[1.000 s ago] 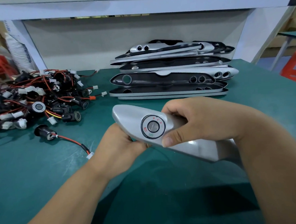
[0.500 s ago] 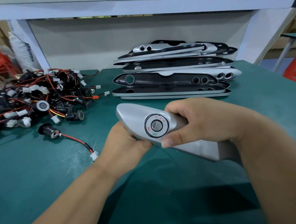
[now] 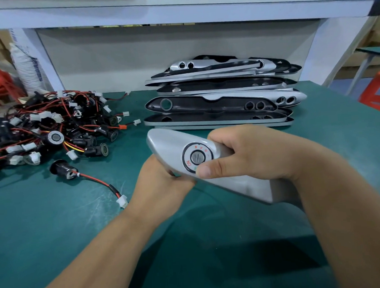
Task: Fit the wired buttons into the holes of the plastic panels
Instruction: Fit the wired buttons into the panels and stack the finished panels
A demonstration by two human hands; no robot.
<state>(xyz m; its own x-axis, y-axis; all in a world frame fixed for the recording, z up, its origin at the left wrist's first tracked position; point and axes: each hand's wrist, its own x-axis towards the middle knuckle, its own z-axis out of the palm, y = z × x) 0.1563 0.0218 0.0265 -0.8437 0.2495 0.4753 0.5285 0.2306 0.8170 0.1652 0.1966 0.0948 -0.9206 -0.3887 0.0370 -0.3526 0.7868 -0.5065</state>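
Both hands clasp the silver panel (image 3: 169, 142), fingers (image 3: 224, 137) curled — the loose wired button (image 3: 64, 170) lies leftward, nearer the left hand (image 3: 162, 185) than the right hand (image 3: 251, 156).

Buttons pile (image 3: 49, 131) left; panel stack (image 3: 222, 98) behind held panel (image 3: 169, 142).

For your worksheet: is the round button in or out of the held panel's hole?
In: the button fills the hole in the panel, its ringed face showing.
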